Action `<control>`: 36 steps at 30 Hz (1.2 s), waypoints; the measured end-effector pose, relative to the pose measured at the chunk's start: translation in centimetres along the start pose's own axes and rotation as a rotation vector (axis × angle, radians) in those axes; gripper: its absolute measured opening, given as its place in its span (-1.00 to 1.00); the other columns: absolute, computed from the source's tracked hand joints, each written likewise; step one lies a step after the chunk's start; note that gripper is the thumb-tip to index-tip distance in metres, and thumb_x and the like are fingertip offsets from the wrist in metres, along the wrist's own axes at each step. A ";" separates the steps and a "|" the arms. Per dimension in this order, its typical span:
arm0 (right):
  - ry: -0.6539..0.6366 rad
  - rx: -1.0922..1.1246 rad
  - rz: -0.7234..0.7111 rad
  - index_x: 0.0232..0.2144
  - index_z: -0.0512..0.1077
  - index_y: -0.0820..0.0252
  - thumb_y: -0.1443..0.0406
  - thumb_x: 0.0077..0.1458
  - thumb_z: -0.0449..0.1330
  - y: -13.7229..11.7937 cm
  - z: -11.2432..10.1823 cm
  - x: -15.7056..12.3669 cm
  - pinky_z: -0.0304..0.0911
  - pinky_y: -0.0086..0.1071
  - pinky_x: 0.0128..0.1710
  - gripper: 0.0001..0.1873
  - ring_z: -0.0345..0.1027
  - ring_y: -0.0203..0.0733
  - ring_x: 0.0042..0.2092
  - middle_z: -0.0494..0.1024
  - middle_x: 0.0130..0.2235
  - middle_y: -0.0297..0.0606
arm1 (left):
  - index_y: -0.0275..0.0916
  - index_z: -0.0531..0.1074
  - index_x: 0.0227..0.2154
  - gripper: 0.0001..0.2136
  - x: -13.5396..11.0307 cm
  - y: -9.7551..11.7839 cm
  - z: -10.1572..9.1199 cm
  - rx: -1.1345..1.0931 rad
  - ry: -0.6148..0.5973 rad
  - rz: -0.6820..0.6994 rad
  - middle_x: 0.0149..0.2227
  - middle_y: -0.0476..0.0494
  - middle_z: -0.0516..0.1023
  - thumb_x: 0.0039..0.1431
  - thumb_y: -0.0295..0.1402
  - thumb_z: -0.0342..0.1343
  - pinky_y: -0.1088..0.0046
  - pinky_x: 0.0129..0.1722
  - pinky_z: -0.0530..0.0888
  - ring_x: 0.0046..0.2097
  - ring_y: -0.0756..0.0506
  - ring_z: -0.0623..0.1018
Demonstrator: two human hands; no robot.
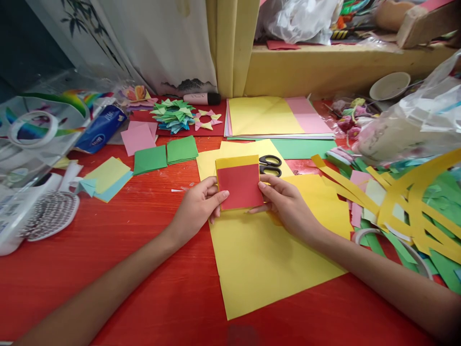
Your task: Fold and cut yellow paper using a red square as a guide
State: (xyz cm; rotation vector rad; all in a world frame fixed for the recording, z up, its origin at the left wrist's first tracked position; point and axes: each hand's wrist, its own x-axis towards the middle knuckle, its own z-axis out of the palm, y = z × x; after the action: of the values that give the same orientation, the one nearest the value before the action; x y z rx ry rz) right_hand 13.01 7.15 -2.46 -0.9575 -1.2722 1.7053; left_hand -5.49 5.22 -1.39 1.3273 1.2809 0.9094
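Note:
A red paper square [240, 186] lies on top of slightly larger yellow paper [236, 162], whose strip shows along the top. My left hand [201, 198] pinches the left edge of both, thumb on the red face. At the right edge my right hand [283, 199] grips the same papers between thumb and fingers. The papers are held above a large yellow sheet [270, 269] on the red table. Just behind my right hand, the black handles of scissors [271, 165] show; their blades are hidden.
Green squares [150, 159], pink squares [139, 138] and yellow and blue squares [108, 178] lie left. Folded paper stars [175, 115] and stacked sheets [266, 115] stand behind. Yellow strips [403, 197] and green scraps crowd the right. A hairbrush [54, 211] lies far left.

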 end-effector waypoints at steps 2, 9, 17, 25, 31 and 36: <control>-0.005 -0.009 -0.004 -0.11 0.37 0.05 0.20 0.12 0.04 0.0 0.0 0.0 0.46 -0.37 -0.39 -0.72 0.34 -0.15 -0.09 0.43 -0.06 -0.27 | -0.22 0.27 -0.40 -0.89 0.0 -0.1 0.0 -0.007 0.003 0.009 -0.67 0.10 0.26 0.09 -0.29 0.01 0.60 -0.71 0.27 -0.63 0.07 0.27; -0.034 -0.013 -0.020 -0.08 0.35 0.08 0.23 0.08 0.09 0.0 0.1 0.1 0.44 -0.33 -0.34 -0.68 0.38 -0.16 -0.14 0.46 -0.10 -0.25 | -0.21 0.31 -0.36 -0.89 0.0 -0.2 0.0 -0.035 0.033 0.021 -0.68 0.11 0.25 0.07 -0.29 0.04 0.62 -0.72 0.26 -0.64 0.07 0.26; -0.127 -0.079 0.064 -0.19 0.40 0.19 0.22 0.06 0.11 -0.5 0.2 -0.1 0.37 -0.36 -0.27 -0.74 0.44 -0.25 -0.30 0.53 -0.27 -0.25 | -0.21 0.41 -0.33 -0.87 0.1 0.1 -0.1 -0.164 0.078 0.026 -0.43 0.02 0.45 0.04 -0.33 0.09 0.63 -0.50 0.39 -0.49 0.08 0.41; -0.064 -0.104 0.034 -0.49 0.35 0.23 0.20 0.02 0.15 -0.7 -0.1 -0.3 0.29 -0.45 -0.45 -0.80 0.39 -0.32 -0.47 0.47 -0.46 -0.33 | -0.22 0.44 -0.34 -0.87 -0.4 0.4 -0.2 -0.156 0.084 0.027 -0.39 -0.03 0.51 0.01 -0.34 0.10 0.58 -0.45 0.41 -0.40 0.01 0.48; -0.199 -0.312 0.112 -0.54 0.29 0.24 0.25 0.03 0.14 -1.0 -0.1 -0.5 0.16 -0.51 -0.56 -0.80 0.31 -0.37 -0.55 0.39 -0.61 -0.39 | -0.18 0.41 -0.25 -0.74 0.1 0.1 -0.5 -0.222 0.241 0.039 -0.48 0.03 0.47 -0.07 -0.32 0.18 0.58 -0.49 0.42 -0.45 0.02 0.48; -0.098 -0.260 0.041 -0.47 0.31 0.24 0.23 0.07 0.09 -0.8 0.0 -0.6 -0.03 -0.54 -0.68 -0.82 0.23 -0.42 -0.62 0.42 -0.59 -0.37 | -0.16 0.37 -0.15 -0.68 0.2 0.4 -0.3 -0.418 0.111 -0.001 -0.32 -0.03 0.53 -0.04 -0.37 0.16 0.51 -0.32 0.46 -0.31 -0.01 0.51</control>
State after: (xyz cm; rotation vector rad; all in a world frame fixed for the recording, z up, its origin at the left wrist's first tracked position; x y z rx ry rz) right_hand 13.40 6.78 -1.60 -1.0664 -1.5777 1.6617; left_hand -5.71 5.49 -0.98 0.9582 1.0973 1.1887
